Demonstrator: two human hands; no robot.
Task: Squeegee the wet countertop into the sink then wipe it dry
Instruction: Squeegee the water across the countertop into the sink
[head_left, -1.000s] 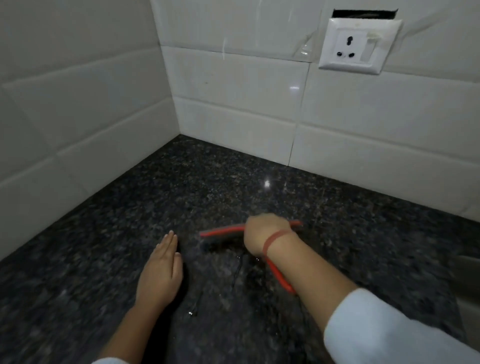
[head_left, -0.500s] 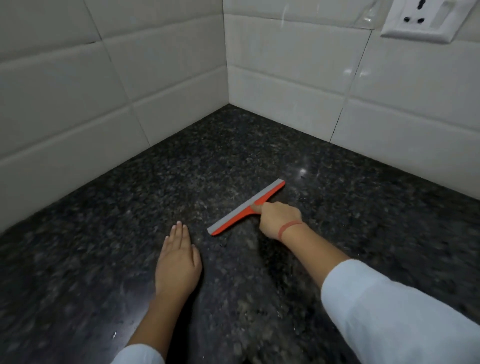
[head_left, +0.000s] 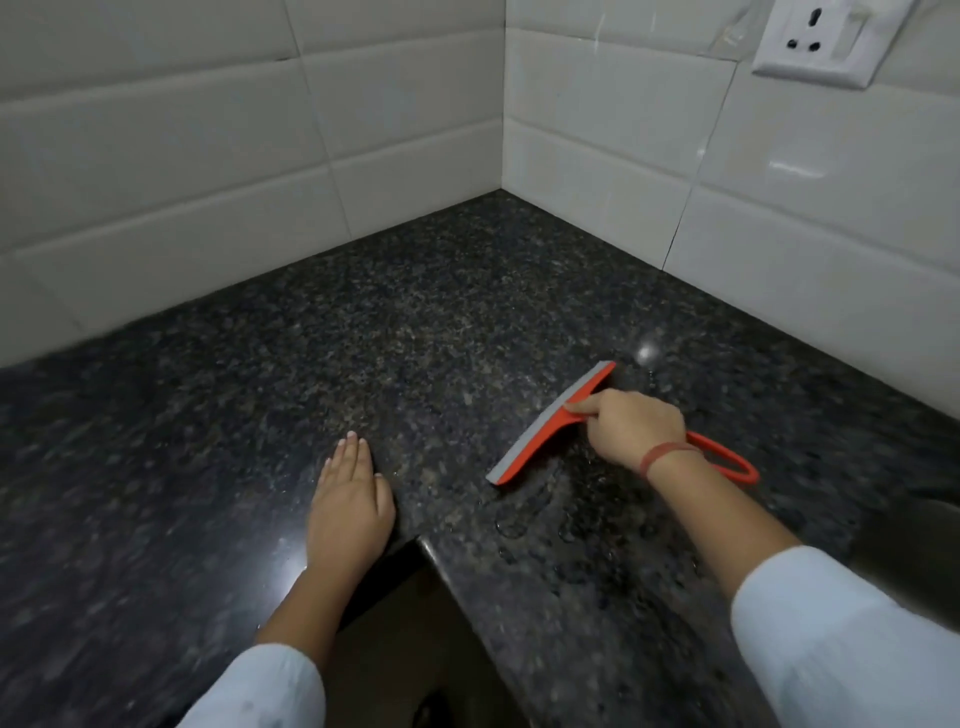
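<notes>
An orange squeegee (head_left: 540, 439) with a grey rubber blade lies blade-down on the dark speckled granite countertop (head_left: 415, 322). My right hand (head_left: 631, 426) grips its handle, index finger stretched along the head; the loop end of the handle sticks out behind my wrist. My left hand (head_left: 348, 504) rests flat on the counter to the left, fingers straight and together. Water beads (head_left: 524, 525) sit on the stone just in front of the blade. A grey edge at the far right (head_left: 914, 545) may be the sink.
White tiled walls (head_left: 208, 171) meet in a corner behind the counter. A white wall socket (head_left: 815, 44) sits at the upper right. The counter's inner front edge (head_left: 441, 566) cuts in between my arms, with dark space below it.
The squeegee has been drawn back toward me and to the right across the counter. The view has tilted down, so the counter's front edge now shows. My left hand stays flat.
</notes>
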